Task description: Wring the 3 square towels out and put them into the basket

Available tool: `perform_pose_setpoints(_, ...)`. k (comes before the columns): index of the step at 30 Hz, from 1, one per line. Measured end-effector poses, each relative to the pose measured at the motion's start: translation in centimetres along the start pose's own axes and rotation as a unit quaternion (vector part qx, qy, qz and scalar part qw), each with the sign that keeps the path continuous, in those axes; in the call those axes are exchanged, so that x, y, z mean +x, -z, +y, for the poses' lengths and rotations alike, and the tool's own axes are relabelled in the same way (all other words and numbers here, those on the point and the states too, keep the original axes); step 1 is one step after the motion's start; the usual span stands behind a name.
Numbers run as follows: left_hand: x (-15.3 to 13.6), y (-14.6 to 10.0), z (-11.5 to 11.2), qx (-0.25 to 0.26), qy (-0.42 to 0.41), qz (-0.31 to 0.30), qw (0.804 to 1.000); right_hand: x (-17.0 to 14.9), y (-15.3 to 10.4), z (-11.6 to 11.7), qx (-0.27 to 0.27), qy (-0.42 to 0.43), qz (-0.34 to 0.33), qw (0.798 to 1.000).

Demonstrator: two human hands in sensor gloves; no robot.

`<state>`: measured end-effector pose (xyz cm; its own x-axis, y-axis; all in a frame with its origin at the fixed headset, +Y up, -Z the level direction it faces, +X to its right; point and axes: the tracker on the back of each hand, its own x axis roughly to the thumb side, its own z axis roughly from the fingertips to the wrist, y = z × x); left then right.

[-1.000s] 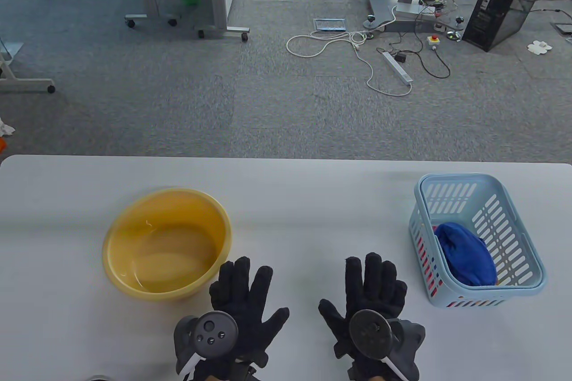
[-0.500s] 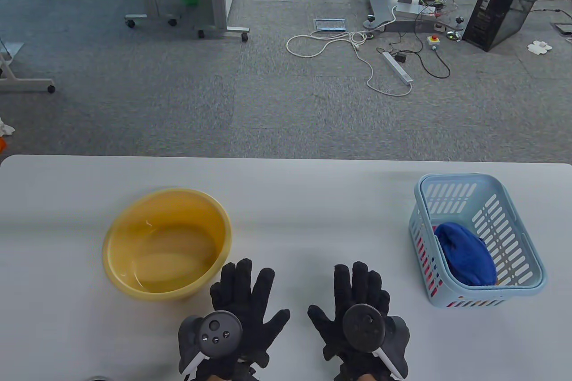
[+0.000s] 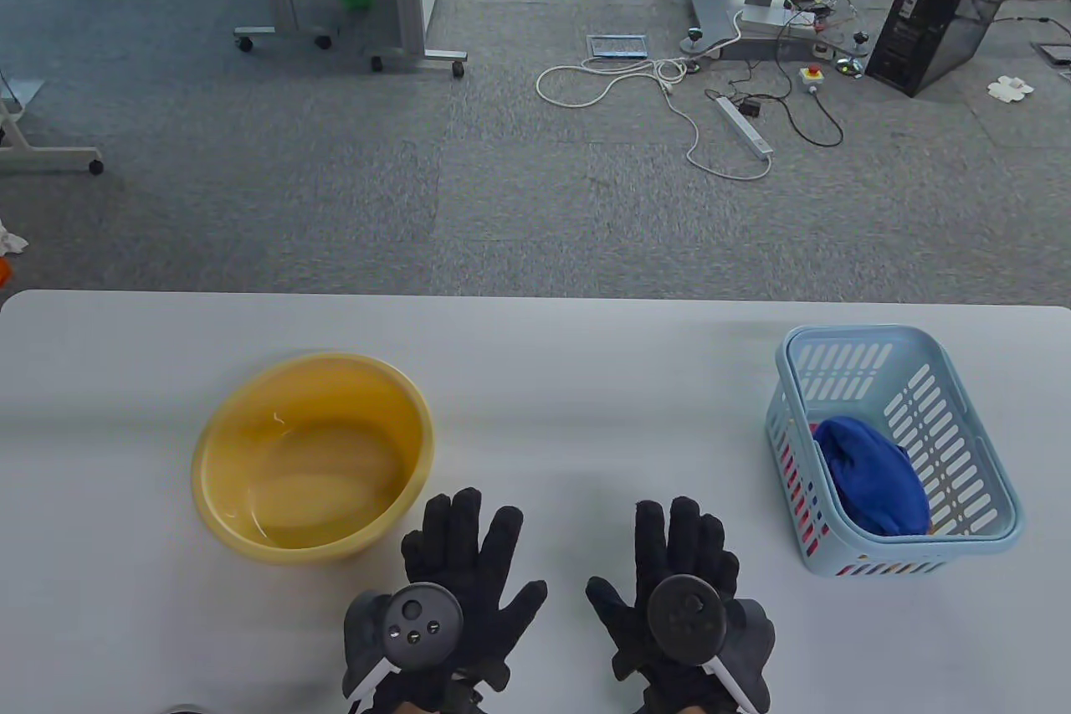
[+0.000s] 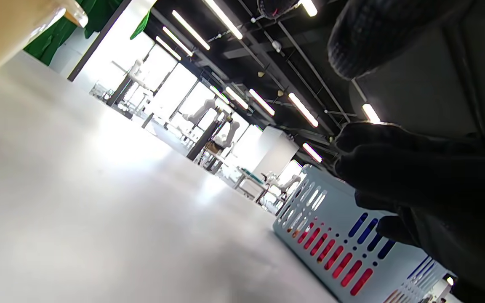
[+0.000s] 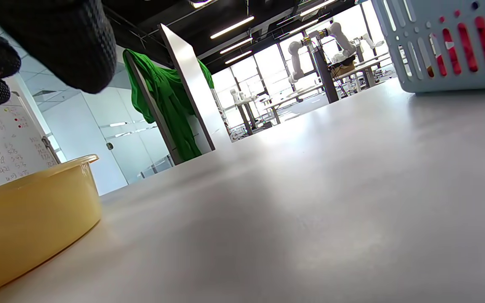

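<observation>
A light blue slotted basket stands at the table's right. A blue towel lies bunched inside it, and red cloth shows through the side slots. The yellow basin at the left holds only water. My left hand lies flat on the table just right of the basin, fingers spread and holding nothing. My right hand lies flat beside it, also with straight fingers and nothing in it. In the right wrist view the basin is at the left and the basket at the top right.
The white table stretches between basin and basket. Beyond its far edge lies grey carpet with cables, desk legs and a black computer tower. A green cloth hangs on a board in the room.
Both hands have slid slightly back toward the table's near edge, the right one also a little leftward. Basin, basket and towels have not moved.
</observation>
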<state>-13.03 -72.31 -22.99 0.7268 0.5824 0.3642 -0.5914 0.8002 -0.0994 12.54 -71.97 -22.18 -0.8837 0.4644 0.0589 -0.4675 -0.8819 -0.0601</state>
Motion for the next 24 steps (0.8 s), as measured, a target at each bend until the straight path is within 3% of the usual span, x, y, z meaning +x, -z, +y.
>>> perform_pose_setpoints(24,-0.50,-0.04,-0.08,-0.005,-0.001,0.031,1.000,-0.07,0.08,0.05,0.009,0.010,0.001,1.000)
